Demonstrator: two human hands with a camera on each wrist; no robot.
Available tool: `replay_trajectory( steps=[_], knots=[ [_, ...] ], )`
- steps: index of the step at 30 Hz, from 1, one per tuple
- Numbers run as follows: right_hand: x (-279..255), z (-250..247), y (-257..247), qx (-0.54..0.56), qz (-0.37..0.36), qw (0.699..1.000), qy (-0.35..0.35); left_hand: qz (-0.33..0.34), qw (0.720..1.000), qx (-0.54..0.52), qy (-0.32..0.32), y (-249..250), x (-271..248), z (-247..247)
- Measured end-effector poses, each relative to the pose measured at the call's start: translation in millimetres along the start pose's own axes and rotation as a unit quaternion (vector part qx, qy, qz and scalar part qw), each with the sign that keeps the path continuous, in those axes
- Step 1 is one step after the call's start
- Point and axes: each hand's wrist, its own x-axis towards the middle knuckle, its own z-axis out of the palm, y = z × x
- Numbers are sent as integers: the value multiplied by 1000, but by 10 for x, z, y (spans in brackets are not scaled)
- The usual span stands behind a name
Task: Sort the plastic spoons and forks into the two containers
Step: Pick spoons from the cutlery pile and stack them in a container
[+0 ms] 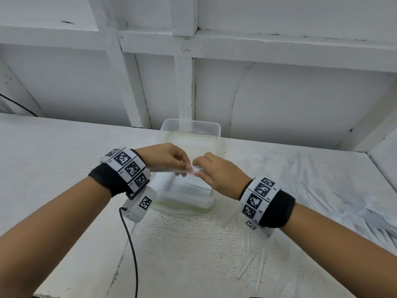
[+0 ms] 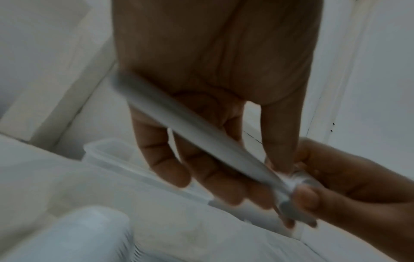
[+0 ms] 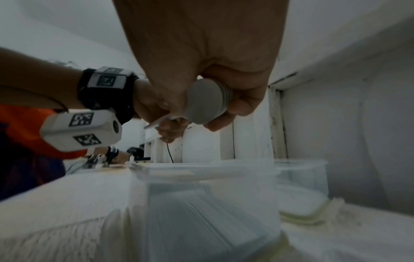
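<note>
- Two clear plastic containers stand on my white table [image 1: 64, 160]: the near clear rectangular container [image 1: 187, 201] holds a dense stack of white plastic forks [image 1: 189, 184], too many to count; the far clear container [image 1: 191, 127] sits just behind it.
- Loose white cutlery [image 1: 369, 214] is piled at my right, uncountable.
- Above the near container, my left hand [image 1: 165, 157] curls its fingers [image 2: 161, 159] round the handles of a small nested stack of white plastic spoons [image 3: 207, 101].
- My right hand [image 1: 217, 171] pinches the bowl end of that stack.
</note>
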Motion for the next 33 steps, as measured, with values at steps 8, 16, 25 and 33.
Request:
replay_trajectory(
  steps=[8, 16, 25, 33],
  knots=[
    [170, 233, -133, 23, 74, 990, -116, -180, 957, 41, 224, -698, 31, -190],
    [344, 283, -77, 53, 92, 968, -228, -220, 947, -129, 196, -841, 50, -30],
    [438, 295, -79, 121, 89, 961, -233, -217, 943, -155, 200, -843, 46, -19],
    [448, 339, -66, 126, 111, 961, -218, -217, 943, -160, 197, -848, 43, -37]
  ],
)
